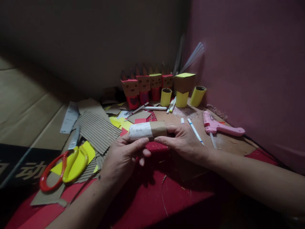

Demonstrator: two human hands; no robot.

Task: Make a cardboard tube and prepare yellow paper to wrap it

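At twelve o'clock, a labelled cardboard tube is held crosswise, presumably for steadiness, one end pinched by the half-curled left hand, the other by the half-curled right hand, while a pink hot-glue gun is placed at its three o'clock.

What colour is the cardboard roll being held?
The cardboard roll is brown with a white printed label, seen best in the head view.

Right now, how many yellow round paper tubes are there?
3: one open yellow tube at left, another yellow tube under the yellow-topped brown cardboard box, a third yellow tube at right. Others may be hidden.
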